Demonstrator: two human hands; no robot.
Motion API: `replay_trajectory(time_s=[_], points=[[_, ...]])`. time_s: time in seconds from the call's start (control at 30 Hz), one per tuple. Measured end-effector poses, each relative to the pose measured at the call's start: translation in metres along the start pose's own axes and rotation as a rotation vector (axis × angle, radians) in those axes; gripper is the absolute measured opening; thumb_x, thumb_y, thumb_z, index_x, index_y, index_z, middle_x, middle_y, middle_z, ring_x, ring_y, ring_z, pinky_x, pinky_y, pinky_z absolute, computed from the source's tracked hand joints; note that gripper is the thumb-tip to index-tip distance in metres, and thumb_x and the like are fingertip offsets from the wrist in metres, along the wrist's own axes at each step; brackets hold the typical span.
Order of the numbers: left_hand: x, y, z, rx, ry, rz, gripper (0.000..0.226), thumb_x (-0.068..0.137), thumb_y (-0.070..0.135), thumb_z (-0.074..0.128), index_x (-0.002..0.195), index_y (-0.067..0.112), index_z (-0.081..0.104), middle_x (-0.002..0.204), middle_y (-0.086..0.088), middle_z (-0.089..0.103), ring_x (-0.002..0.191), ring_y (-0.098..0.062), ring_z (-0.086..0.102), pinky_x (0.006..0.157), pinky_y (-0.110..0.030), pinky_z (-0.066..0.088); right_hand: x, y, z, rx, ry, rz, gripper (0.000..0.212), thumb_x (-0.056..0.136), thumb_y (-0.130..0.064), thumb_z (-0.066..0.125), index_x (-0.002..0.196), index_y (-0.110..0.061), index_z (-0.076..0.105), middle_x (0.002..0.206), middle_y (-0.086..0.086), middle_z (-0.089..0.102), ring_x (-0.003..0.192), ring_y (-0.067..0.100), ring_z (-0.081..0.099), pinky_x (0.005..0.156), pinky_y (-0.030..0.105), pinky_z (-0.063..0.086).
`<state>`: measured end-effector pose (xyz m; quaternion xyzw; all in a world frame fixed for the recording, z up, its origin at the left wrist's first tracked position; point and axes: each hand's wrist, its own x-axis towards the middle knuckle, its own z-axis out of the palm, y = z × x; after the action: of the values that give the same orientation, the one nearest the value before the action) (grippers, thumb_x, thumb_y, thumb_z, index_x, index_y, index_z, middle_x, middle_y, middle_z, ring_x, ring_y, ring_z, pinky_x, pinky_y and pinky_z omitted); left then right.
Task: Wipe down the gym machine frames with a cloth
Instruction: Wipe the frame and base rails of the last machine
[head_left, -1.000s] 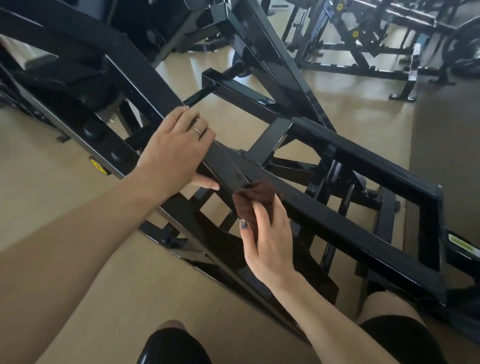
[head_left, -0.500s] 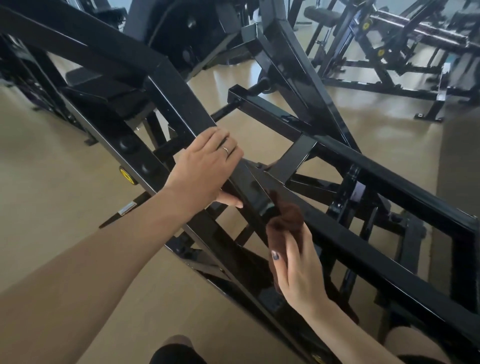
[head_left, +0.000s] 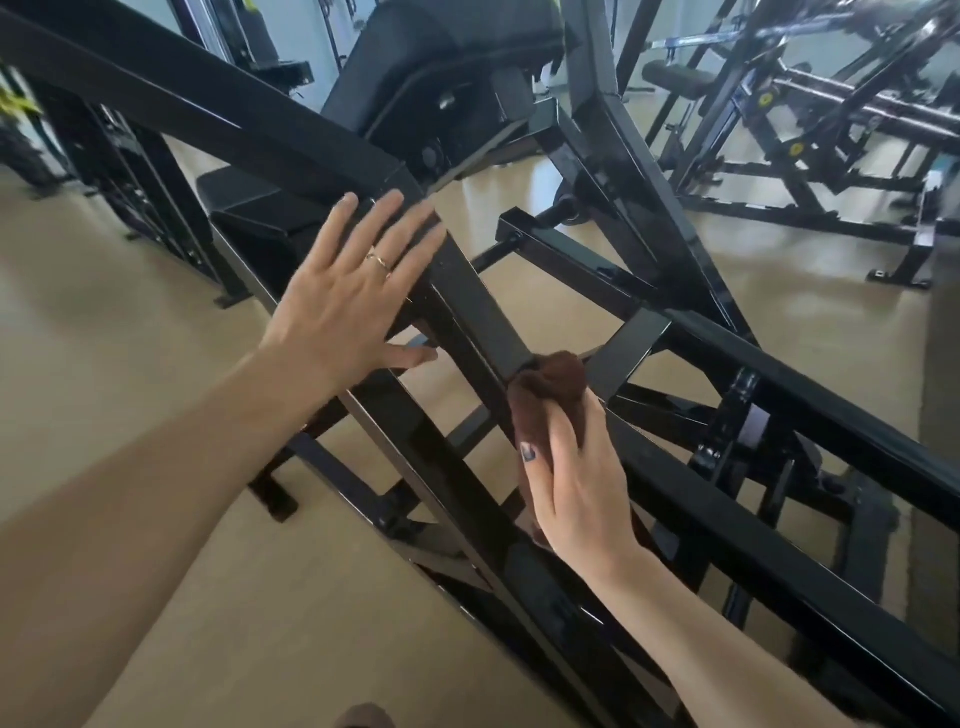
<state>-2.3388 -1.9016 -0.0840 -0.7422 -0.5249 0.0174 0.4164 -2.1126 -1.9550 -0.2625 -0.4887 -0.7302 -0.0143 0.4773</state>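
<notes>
Gripping a bunched brown cloth (head_left: 545, 387), the right hand (head_left: 582, 483) presses it against the black machine frame (head_left: 483, 306) at the junction of two bars, just right of centre in the head view. At ten o'clock from the cloth, the left hand (head_left: 348, 306) lies flat on the frame's upper bar, fingers straight and spread, a ring (head_left: 381, 261) on one. Beige floor (head_left: 104, 332) lies beneath.

Two hands (head_left: 345, 306), one cloth (head_left: 548, 382), perhaps three machines (head_left: 483, 306).

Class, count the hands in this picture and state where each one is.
2. The left hand lies flat against the black frame; the right hand grips the brown cloth lower down it.
</notes>
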Motion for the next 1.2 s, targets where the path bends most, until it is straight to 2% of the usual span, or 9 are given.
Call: replay_trajectory(time_s=[0.23,0.33,0.47,0.6,0.73,0.8,0.93,1.07,1.2], points=[[0.032,-0.020,0.015,0.019,0.102,0.104,0.122,0.078,0.088,0.032,0.160,0.004,0.000,0.168,-0.020,0.010,0.156,-0.038,0.008,0.126,-0.052,-0.002,-0.039,0.019,-0.007,-0.028,-0.081,0.068,0.046,0.105,-0.039,0.043,0.143,-0.013,0.041,0.143,0.030,0.049,0.114,0.042,0.065,0.082,0.051,0.063],[0.033,-0.020,0.019,-0.013,0.137,0.111,0.123,0.076,0.087,0.036,0.160,0.004,0.000,0.168,-0.021,0.010,0.155,-0.039,0.008,0.124,-0.051,-0.005,-0.001,0.000,0.000,-0.057,-0.064,0.046,0.050,0.103,-0.041,0.045,0.145,-0.015,0.038,0.143,0.031,0.047,0.118,0.043,0.062,0.086,0.053,0.062],[0.032,-0.021,0.020,-0.037,0.153,0.109,0.121,0.074,0.088,0.022,0.159,0.008,-0.008,0.169,-0.018,0.006,0.156,-0.037,0.004,0.126,-0.051,-0.003,0.086,-0.040,0.017,-0.050,-0.041,-0.085,0.051,0.105,-0.045,0.042,0.151,-0.030,0.027,0.151,0.029,0.036,0.129,0.039,0.052,0.097,0.050,0.057],[0.029,-0.025,0.016,-0.014,0.141,0.144,0.117,0.080,0.086,0.031,0.159,0.013,-0.016,0.170,-0.012,-0.004,0.157,-0.031,-0.001,0.127,-0.048,-0.003,0.124,-0.055,0.022,-0.033,-0.051,-0.162,0.053,0.105,-0.044,0.048,0.151,-0.037,0.024,0.154,0.026,0.034,0.129,0.035,0.050,0.094,0.041,0.057],[0.025,-0.063,0.000,0.070,0.180,-0.059,0.128,0.077,0.086,0.048,0.160,0.013,-0.017,0.169,-0.015,-0.008,0.157,-0.033,-0.004,0.126,-0.050,-0.006,0.080,-0.033,0.012,-0.028,-0.103,-0.152,0.057,0.101,-0.033,0.060,0.150,-0.039,0.032,0.156,0.025,0.035,0.133,0.038,0.049,0.099,0.046,0.057],[0.026,-0.087,-0.004,0.104,0.166,-0.168,0.128,0.075,0.087,0.047,0.159,0.011,-0.013,0.169,-0.016,0.000,0.157,-0.034,0.000,0.124,-0.050,-0.006,0.050,-0.019,0.009,-0.082,-0.128,-0.136,0.059,0.098,-0.031,0.062,0.150,-0.037,0.034,0.156,0.029,0.035,0.134,0.043,0.049,0.098,0.052,0.057],[0.032,-0.092,0.000,0.110,0.117,-0.205,0.128,0.069,0.089,0.050,0.156,0.003,0.013,0.156,-0.019,0.032,0.150,-0.039,0.023,0.124,-0.054,0.004,0.037,-0.010,0.004,-0.163,-0.194,-0.131,0.062,0.095,-0.033,0.063,0.150,-0.036,0.035,0.156,0.031,0.035,0.136,0.047,0.046,0.101,0.058,0.054],[0.033,-0.092,0.003,0.125,0.138,-0.192,0.128,0.066,0.085,0.063,0.151,-0.001,0.021,0.147,-0.020,0.038,0.144,-0.039,0.029,0.124,-0.056,0.012,0.083,-0.036,0.008,-0.224,-0.174,-0.222,0.057,0.099,-0.036,0.055,0.151,-0.038,0.032,0.156,0.034,0.031,0.137,0.048,0.043,0.107,0.056,0.049],[0.032,-0.093,0.006,0.159,0.189,-0.157,0.113,0.071,0.059,0.079,0.148,-0.002,0.023,0.144,-0.019,0.038,0.140,-0.039,0.032,0.123,-0.055,0.018,0.157,-0.071,0.022,-0.303,-0.119,-0.263,0.051,0.097,-0.036,0.061,0.144,-0.037,0.041,0.155,0.034,0.031,0.132,0.051,0.046,0.100,0.055,0.052]])
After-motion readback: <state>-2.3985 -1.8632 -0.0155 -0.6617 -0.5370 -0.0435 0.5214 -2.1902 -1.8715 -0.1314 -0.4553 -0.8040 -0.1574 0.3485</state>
